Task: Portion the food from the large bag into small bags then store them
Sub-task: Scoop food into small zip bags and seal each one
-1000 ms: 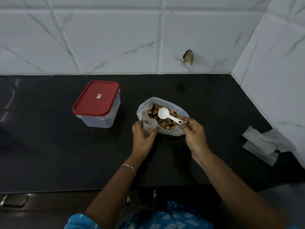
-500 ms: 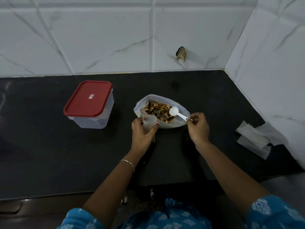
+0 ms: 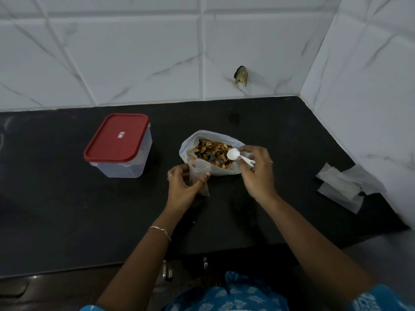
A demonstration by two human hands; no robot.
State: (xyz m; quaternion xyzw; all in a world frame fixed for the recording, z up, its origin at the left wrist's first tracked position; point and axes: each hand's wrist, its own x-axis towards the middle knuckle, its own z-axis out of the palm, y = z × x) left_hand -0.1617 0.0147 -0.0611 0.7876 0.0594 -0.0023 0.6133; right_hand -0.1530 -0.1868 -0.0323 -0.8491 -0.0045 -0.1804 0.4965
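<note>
One large bag (image 3: 190, 142) lies open on the dark tabletop (image 3: 67, 209), its mouth facing up and showing one heap of mixed brown and orange food pieces (image 3: 211, 151).

There is one small clear bag (image 3: 199, 168), held upright with its mouth open just at the near-left edge of the large bag. Whether the two touch cannot be told. The left hand (image 3: 179, 187) grips this small bag, with the fingers curled round its left side and the thumb pressed on the side nearest the large bag.

There is one white plastic spoon (image 3: 233, 154). The right hand (image 3: 258, 173), over the near-right corner of the large bag, pinches the spoon's handle between thumb and fingertips, and the other fingers are loosely bent. The spoon's bowl sits over the right edge of the food and looks empty.

One clear box with a red lid (image 3: 119, 140), closed, stands well to the left of the large bag. Well to the right of it, against the tiled wall, lies a loose heap of flat white pieces (image 3: 341, 187). They overlap, so their number cannot be counted.
</note>
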